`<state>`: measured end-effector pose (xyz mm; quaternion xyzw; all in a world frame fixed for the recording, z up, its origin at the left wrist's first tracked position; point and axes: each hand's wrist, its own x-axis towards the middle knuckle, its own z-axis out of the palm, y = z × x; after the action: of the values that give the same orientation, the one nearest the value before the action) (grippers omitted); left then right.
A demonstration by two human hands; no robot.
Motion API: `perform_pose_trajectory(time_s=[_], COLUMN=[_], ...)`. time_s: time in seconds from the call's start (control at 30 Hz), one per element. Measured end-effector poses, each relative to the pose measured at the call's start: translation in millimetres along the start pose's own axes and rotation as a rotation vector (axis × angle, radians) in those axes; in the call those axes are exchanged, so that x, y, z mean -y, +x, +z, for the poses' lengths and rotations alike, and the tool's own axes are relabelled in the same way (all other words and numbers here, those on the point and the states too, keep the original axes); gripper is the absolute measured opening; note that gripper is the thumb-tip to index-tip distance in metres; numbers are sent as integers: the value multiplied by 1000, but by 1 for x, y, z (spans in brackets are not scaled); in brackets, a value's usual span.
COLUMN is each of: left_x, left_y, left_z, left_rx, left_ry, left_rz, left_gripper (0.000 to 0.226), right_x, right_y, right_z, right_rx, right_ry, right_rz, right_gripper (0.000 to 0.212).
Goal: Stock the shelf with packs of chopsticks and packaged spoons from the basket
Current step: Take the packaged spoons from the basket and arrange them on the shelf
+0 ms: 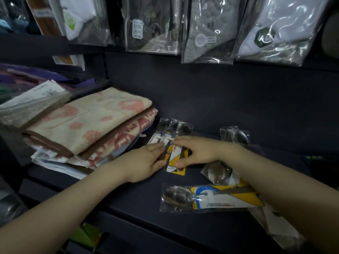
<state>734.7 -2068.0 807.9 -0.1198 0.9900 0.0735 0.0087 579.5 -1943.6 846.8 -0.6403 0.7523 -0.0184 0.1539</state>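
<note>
Both my hands lie on a small row of spoon packs on the dark shelf. My left hand rests on the row's left edge, fingers nearly straight; my right hand pinches the right edge between thumb and fingers. Just right of my right wrist lies another spoon pack (flat, bowl leftward). Left of my left hand sit folded towels.
</note>
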Motion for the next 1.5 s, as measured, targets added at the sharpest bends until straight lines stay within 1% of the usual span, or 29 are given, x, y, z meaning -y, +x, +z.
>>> perform_pose_trajectory(time_s=[0.07,0.13,0.33,0.43,0.5,0.57,0.6,0.63,0.67,0.7,0.73,0.77,0.8,0.83,0.93,1.0,1.03,1.07,1.1,1.17,1.23,1.27,1.33,1.37,1.43,1.5], left_x=[2,3,5,4,4,6,8,9,10,11,10,9,6,4,-6,-10,-12,-12,-12,-13,-14,-15,-18,-19,-20,-21], left_y=[-2,-3,-5,-7,-7,-5,-5,-5,-5,-5,-5,-6,-8,-11,-25,-37,-42,-47,-51,-56,-58,-58,-58,-58,-60,-64], left_z=[-2,-2,-4,-4,-5,-4,-3,-2,-1,0,-1,-2,-4,-7,-13,-14,-14,-14,-14,-15,-14,-13,-11,-10,-6,-4], left_rx=[78,108,58,18,-1,-11,-13,-12,-20,-52,-108,-180,-246,-306,-431,-481,-505,-523,-539,-562,-582,-576,-529,-507,-495,-517], left_ry=[-46,-53,-104,-138,-130,-115,-108,-99,-87,-79,-85,-111,-158,-210,-345,-401,-414,-426,-448,-571,-741,-810,-903,-916,-910,-910], left_rz=[-12,-8,46,71,71,72,80,89,94,106,128,160,190,226,341,368,365,350,328,273,231,211,193,200,217,198], left_gripper=[64,67,71,68,70,71,76,82,87,88,89,87,83,77,54,47,46,45,44,38,37,40,53,55,41,32], right_x=[3,4,11,13,20,31,37,42,47,52,54,55,55,56,59,60,60,59,59,60,64,68,78,84,93,100], right_y=[-3,-1,11,16,15,2,-7,-18,-29,-40,-47,-51,-51,-50,-46,-42,-42,-42,-43,-44,-44,-42,-34,-30,-21,-13], right_z=[3,4,13,19,21,16,11,5,0,-2,-1,2,7,11,16,15,12,6,-2,-21,-34,-37,-36,-34,-31,-29], right_rx=[62,50,-12,-27,-68,-192,-246,-256,-209,-121,-30,36,65,61,66,108,94,33,-82,-394,-667,-765,-892,-935,-1023,-1106], right_ry=[0,-48,-192,-220,-290,-288,-203,-69,41,82,40,-61,-152,-186,-46,0,41,91,141,247,328,355,427,488,613,681], right_rz=[57,77,182,265,260,155,68,-30,-112,-146,-135,-103,-73,-51,-26,-20,-35,-55,-74,-80,-101,-122,-163,-181,-181,-139], right_gripper=[83,88,101,99,91,75,65,55,47,44,45,48,51,51,38,27,19,16,19,23,16,10,4,3,12,22])
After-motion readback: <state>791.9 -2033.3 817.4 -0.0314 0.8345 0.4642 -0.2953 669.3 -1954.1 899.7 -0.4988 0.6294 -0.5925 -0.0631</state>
